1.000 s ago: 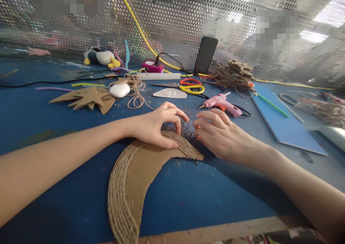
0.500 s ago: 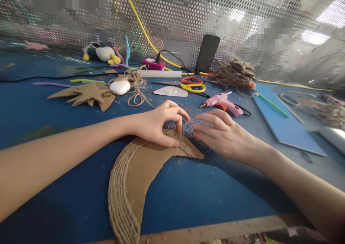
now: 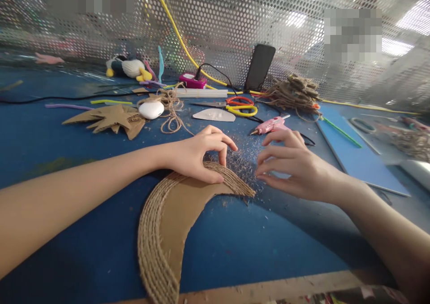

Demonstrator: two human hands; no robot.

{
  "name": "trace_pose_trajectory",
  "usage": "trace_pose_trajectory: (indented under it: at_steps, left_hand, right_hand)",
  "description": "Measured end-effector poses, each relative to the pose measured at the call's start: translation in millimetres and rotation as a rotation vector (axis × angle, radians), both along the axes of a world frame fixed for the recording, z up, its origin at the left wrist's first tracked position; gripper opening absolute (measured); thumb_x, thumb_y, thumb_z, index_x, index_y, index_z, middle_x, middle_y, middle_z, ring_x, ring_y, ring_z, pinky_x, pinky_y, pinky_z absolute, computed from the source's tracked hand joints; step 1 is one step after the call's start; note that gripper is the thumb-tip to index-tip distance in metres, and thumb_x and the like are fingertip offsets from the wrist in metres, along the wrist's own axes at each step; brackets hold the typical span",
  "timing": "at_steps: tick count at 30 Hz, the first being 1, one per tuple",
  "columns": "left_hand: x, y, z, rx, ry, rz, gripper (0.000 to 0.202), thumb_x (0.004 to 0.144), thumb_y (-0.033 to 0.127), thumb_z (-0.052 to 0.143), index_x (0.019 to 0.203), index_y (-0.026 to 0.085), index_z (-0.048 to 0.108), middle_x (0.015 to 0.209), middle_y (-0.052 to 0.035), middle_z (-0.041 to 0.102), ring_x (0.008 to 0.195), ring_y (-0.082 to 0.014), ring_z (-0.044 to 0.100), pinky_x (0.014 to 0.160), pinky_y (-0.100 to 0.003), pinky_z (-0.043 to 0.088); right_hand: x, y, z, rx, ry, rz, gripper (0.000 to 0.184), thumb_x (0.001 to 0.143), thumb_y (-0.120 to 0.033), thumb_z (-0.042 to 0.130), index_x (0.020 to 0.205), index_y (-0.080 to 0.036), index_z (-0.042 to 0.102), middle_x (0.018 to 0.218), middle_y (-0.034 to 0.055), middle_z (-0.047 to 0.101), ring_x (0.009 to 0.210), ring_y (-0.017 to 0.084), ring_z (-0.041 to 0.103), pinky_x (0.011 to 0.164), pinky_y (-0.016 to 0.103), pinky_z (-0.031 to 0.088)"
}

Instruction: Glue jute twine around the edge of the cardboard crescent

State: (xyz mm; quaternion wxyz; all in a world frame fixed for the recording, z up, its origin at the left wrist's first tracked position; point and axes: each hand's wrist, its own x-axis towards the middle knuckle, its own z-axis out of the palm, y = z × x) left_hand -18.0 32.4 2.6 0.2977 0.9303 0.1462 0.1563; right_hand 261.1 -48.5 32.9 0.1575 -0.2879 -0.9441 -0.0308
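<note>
A cardboard crescent lies on the blue tabletop, rows of jute twine covering its outer curve and bare cardboard showing on the inner side. My left hand holds its upper part, thumb on the face and fingertips at the outer edge. To the right of the crescent's tip, my right hand is raised with fingers apart and curved, nothing visible in them. Just beyond that hand lies a pink glue gun, partly hidden by it. Small fibre scraps are scattered between my hands.
Scissors with red and yellow handles lie behind a white cut piece. At left are cardboard star shapes, a white case and loose twine. A phone leans on the mesh; a blue board lies right.
My right hand has moved right, away from the crescent's tip, and its fingers have spread. My left hand stays on the crescent. The view has shifted slightly.
</note>
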Motion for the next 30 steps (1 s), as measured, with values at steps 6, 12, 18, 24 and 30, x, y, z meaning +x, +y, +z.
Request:
trace_pose_trajectory:
  at_steps: [6, 12, 18, 24, 30]
  left_hand:
    - [-0.1, 0.6, -0.1, 0.006, 0.009, 0.002, 0.023, 0.072, 0.035, 0.079, 0.082, 0.022, 0.063, 0.137, -0.0063, 0.059, 0.131, -0.0319, 0.037, 0.112, -0.053, 0.033]
    - [0.3, -0.3, 1.5, 0.004, 0.025, 0.01, 0.023, 0.074, 0.036, 0.079, 0.083, 0.022, 0.064, 0.138, -0.0062, 0.058, 0.132, -0.0318, 0.036, 0.112, -0.054, 0.033]
    - [0.7, -0.9, 4.1, -0.007, 0.03, 0.012, 0.023, 0.074, 0.037, 0.078, 0.081, 0.021, 0.063, 0.136, -0.0073, 0.059, 0.13, -0.0322, 0.038, 0.111, -0.056, 0.034]
    - [0.8, 0.4, 2.3, 0.012, 0.03, 0.009, 0.022, 0.074, 0.037, 0.078, 0.082, 0.022, 0.064, 0.137, -0.0063, 0.059, 0.131, -0.032, 0.038, 0.111, -0.055, 0.034]
    - [1.5, -0.8, 4.0, 0.027, 0.05, 0.019, 0.023, 0.074, 0.038, 0.078, 0.082, 0.021, 0.064, 0.136, -0.0072, 0.06, 0.129, -0.0319, 0.039, 0.11, -0.055, 0.035]
  right_hand:
    - [1.7, -1.6, -0.5, -0.152, -0.099, 0.098, 0.016, 0.096, -0.02, 0.057, 0.097, -0.024, 0.073, 0.101, 0.0039, 0.071, 0.12, 0.025, 0.049, 0.104, 0.048, 0.035]
    - [-6.9, -5.9, -3.6, -0.068, -0.149, 0.055, 0.018, 0.098, -0.019, 0.05, 0.095, -0.016, 0.068, 0.102, 0.0082, 0.069, 0.12, 0.025, 0.05, 0.103, 0.043, 0.039]
    - [3.5, -1.5, 3.0, -0.159, -0.077, 0.089, 0.014, 0.096, -0.022, 0.057, 0.097, -0.021, 0.071, 0.1, 0.0056, 0.07, 0.118, 0.024, 0.05, 0.105, 0.046, 0.038]
    - [4.6, -5.6, 5.0, -0.214, -0.083, 0.138, 0.015, 0.094, -0.017, 0.06, 0.093, -0.023, 0.073, 0.097, 0.0042, 0.071, 0.12, 0.022, 0.049, 0.105, 0.043, 0.039]
    - [-6.1, -15.5, 6.4, -0.122, -0.182, 0.098, 0.019, 0.096, -0.019, 0.053, 0.086, -0.019, 0.069, 0.096, 0.0065, 0.068, 0.121, 0.024, 0.051, 0.103, 0.041, 0.041]
